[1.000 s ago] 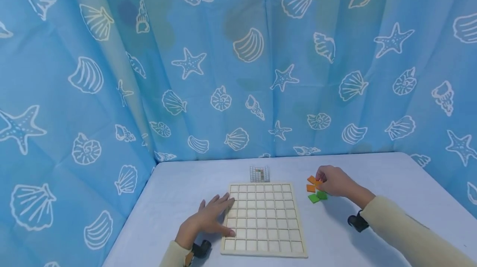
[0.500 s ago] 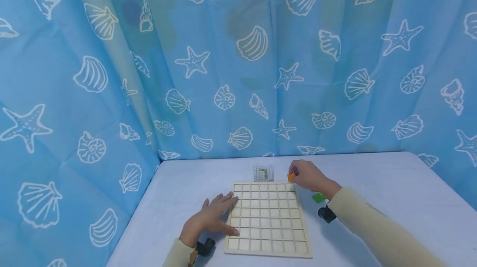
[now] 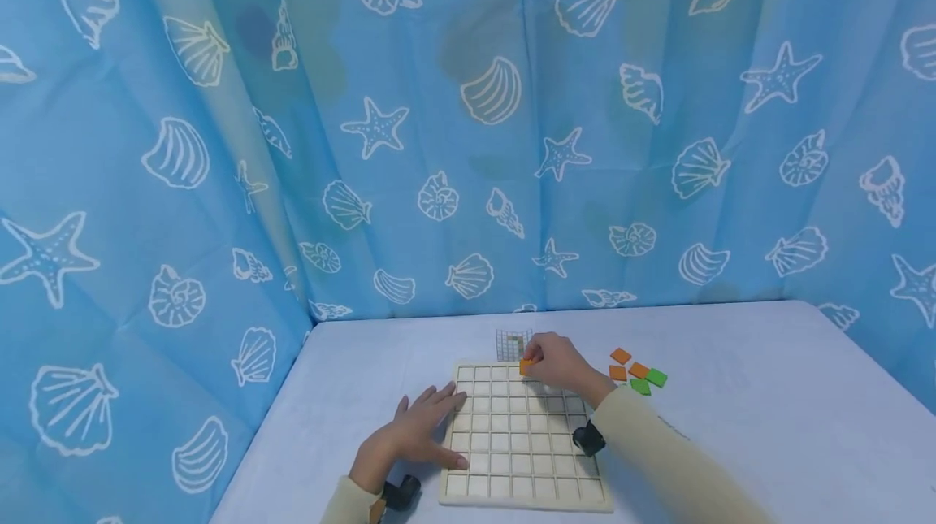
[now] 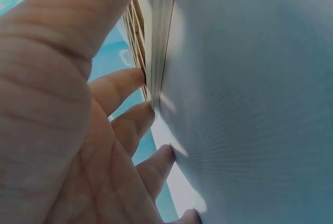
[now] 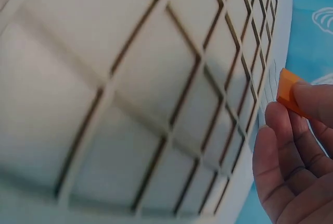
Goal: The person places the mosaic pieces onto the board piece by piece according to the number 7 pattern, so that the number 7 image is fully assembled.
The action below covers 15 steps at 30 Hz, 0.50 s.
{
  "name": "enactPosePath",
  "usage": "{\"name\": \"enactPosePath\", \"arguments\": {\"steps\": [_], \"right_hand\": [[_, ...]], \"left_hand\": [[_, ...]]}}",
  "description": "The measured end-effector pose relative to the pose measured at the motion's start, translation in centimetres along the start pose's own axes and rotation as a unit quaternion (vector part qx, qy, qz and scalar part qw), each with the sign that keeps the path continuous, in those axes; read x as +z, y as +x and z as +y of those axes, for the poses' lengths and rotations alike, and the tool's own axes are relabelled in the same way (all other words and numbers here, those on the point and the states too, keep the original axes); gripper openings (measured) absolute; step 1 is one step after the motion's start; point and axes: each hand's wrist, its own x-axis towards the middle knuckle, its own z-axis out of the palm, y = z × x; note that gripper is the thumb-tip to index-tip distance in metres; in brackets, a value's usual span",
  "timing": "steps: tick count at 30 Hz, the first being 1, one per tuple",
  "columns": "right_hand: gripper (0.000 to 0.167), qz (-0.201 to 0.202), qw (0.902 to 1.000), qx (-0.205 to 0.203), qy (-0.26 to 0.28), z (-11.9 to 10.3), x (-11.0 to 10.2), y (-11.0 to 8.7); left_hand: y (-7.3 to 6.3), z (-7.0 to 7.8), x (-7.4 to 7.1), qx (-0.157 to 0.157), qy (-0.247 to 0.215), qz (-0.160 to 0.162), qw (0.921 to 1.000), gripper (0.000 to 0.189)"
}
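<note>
A pale wooden board [image 3: 497,463] divided into square cells lies on the white table. My right hand [image 3: 559,363] pinches a small orange square tile [image 3: 526,367] between thumb and fingertips at the board's far edge. In the right wrist view the orange tile [image 5: 287,91] is tilted and held above the surface; whether it touches a cell I cannot tell. My left hand [image 3: 415,431] rests with spread fingers on the board's left edge, thumb near the front. The left wrist view shows fingertips [image 4: 136,78] against the board's side [image 4: 158,36].
Right of the board lie three loose orange tiles [image 3: 639,370] and two green tiles [image 3: 656,378]. Behind the board's far edge stands a small gridded card [image 3: 512,343] with coloured squares. A blue shell-patterned curtain [image 3: 439,142] hangs behind the table [image 3: 753,394].
My right hand has taken an orange tile from the loose pile and carried it left to the board's far edge. The left hand stays at the board's left edge.
</note>
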Motion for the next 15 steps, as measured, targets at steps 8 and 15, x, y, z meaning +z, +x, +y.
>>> {"name": "enactPosePath", "arguments": {"steps": [8, 15], "right_hand": [[0.011, 0.004, 0.9997, -0.006, 0.021, -0.4, 2.9, 1.1], [0.008, -0.001, 0.9999, -0.008, 0.007, -1.2, 3.8, 1.3]], "left_hand": [[0.2, -0.2, -0.1, -0.007, -0.004, -0.011, 0.9999, 0.101], [0.1, -0.1, -0.2, -0.004, 0.001, -0.006, 1.0000, 0.100]]}}
